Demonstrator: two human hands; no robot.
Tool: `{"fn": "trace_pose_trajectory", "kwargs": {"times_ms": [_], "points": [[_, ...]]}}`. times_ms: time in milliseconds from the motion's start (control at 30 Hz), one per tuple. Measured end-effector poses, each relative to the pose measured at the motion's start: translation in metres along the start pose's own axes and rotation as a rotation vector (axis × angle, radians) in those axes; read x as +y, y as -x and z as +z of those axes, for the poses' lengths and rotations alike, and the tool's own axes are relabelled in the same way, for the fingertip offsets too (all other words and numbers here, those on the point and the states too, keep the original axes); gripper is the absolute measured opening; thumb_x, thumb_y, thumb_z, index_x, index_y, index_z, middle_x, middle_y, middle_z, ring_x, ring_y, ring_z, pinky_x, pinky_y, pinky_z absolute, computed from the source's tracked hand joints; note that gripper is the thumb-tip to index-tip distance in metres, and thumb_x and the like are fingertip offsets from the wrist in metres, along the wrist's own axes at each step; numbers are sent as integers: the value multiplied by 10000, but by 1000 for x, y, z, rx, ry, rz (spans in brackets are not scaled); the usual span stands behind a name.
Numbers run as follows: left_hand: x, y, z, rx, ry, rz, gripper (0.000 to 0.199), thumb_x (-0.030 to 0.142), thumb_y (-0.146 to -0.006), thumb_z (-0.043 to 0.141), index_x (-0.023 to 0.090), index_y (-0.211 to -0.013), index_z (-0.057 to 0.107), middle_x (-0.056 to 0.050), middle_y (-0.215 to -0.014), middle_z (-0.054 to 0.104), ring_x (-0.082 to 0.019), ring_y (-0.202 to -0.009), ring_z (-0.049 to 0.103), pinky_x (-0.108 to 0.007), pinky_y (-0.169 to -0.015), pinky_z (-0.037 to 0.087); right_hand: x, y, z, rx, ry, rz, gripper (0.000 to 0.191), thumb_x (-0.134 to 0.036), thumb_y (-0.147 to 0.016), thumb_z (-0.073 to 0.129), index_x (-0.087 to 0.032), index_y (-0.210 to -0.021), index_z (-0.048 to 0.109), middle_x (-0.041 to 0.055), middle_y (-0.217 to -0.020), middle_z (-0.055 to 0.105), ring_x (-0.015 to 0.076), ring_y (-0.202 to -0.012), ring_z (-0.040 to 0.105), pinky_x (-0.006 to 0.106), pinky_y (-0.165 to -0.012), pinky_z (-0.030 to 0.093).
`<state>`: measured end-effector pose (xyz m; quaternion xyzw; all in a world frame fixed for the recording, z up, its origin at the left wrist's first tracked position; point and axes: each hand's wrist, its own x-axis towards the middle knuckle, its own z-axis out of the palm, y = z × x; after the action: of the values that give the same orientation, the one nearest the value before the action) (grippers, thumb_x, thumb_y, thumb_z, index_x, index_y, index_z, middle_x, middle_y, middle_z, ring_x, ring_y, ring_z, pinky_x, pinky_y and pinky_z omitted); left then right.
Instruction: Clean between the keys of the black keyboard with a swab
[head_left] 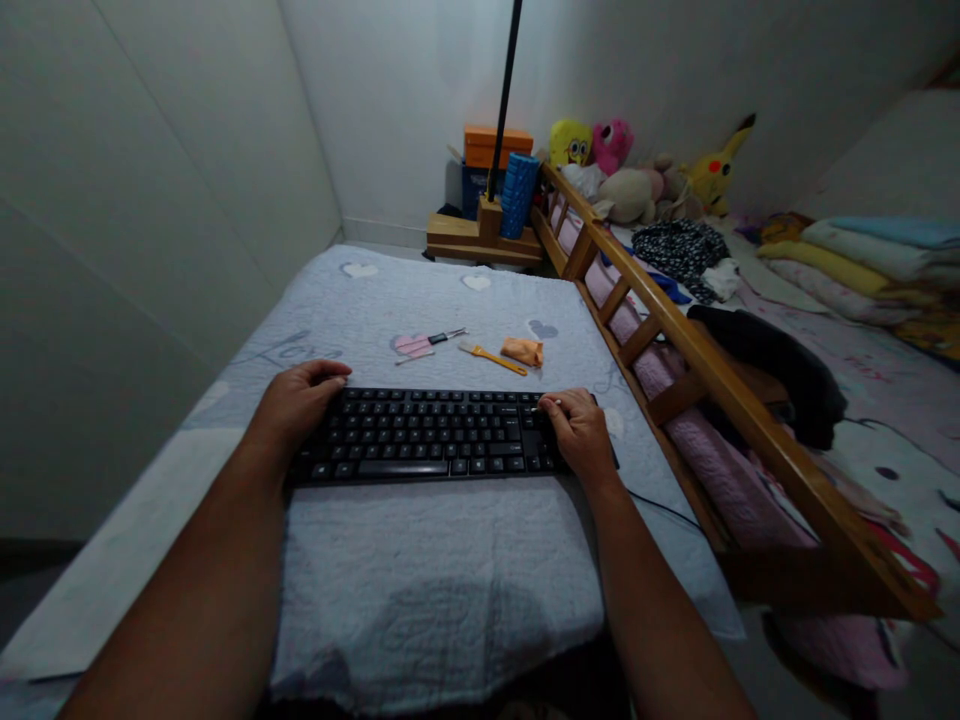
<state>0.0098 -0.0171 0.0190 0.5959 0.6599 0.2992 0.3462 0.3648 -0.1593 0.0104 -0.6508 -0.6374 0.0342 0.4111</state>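
Observation:
A black keyboard (427, 436) lies flat on a pale blue quilted cover, its long side facing me. My left hand (304, 395) is closed around the keyboard's upper left corner, thumb and fingers at the edge. Over the right-hand keys, my right hand (576, 425) pinches a thin white-tipped stick, apparently a cotton swab (535, 408); most of it is hidden by the fingers. Just beyond the keyboard are a small yellow-handled brush (495, 358), a crumpled orange cloth (523, 350), a dark-handled metal-tipped tool (448, 336) and another cotton swab (415, 357).
A wooden bed rail (660, 320) runs along the right side, with bedding and plush toys (630, 190) past it. At the back stand a wooden base with a black pole (506, 100), a blue roller (518, 195) and an orange box (497, 146). The keyboard's cable (664, 508) trails right.

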Motion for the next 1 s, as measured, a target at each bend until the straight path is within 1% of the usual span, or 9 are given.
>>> {"fn": "trace_pose_trajectory", "kwargs": {"times_ms": [100, 167, 333, 533, 800, 1000], "points": [[0, 0, 1, 8, 6, -17, 390, 403, -680, 651, 191, -996, 738, -21, -828, 702, -219, -768, 616, -318, -747, 488, 3, -2, 3, 16, 1, -5, 219, -300, -956, 568, -221, -862, 750, 68, -847, 745, 249, -880, 631, 407, -845, 466], [-1, 0, 1, 15, 14, -17, 387, 395, -677, 651, 187, -991, 740, -13, -818, 700, -205, -752, 607, -304, -736, 484, 4, -3, 4, 22, -2, -8, 229, -309, -957, 568, -215, -863, 754, 73, -849, 746, 251, -882, 632, 407, -839, 466], [-2, 0, 3, 22, 45, -14, 384, 388, -678, 661, 182, -991, 743, -14, -830, 702, -199, -769, 603, -294, -740, 471, 4, -5, 5, 20, -6, -13, 236, -317, -958, 566, -218, -857, 755, 73, -841, 745, 253, -875, 631, 408, -833, 471], [2, 1, 2, 24, 21, -19, 369, 386, -685, 655, 193, -986, 745, -17, -875, 713, -201, -804, 612, -295, -777, 471, -1, -6, 7, 2, -21, -31, 221, -294, -955, 569, -212, -860, 751, 75, -844, 745, 253, -879, 635, 402, -834, 474], [1, 2, 1, 13, 20, -13, 390, 405, -688, 650, 188, -999, 741, -26, -903, 721, -216, -815, 621, -320, -803, 482, -6, -7, 10, -36, -41, -36, 219, -296, -961, 562, -223, -879, 752, 74, -878, 755, 252, -907, 637, 406, -854, 481], [-1, 1, 2, 13, 20, -21, 396, 395, -685, 647, 189, -1011, 740, -25, -898, 718, -210, -791, 614, -314, -776, 477, -3, -7, 7, -21, -16, -27, 221, -290, -956, 562, -217, -866, 750, 76, -862, 750, 253, -892, 636, 406, -846, 474]]}}
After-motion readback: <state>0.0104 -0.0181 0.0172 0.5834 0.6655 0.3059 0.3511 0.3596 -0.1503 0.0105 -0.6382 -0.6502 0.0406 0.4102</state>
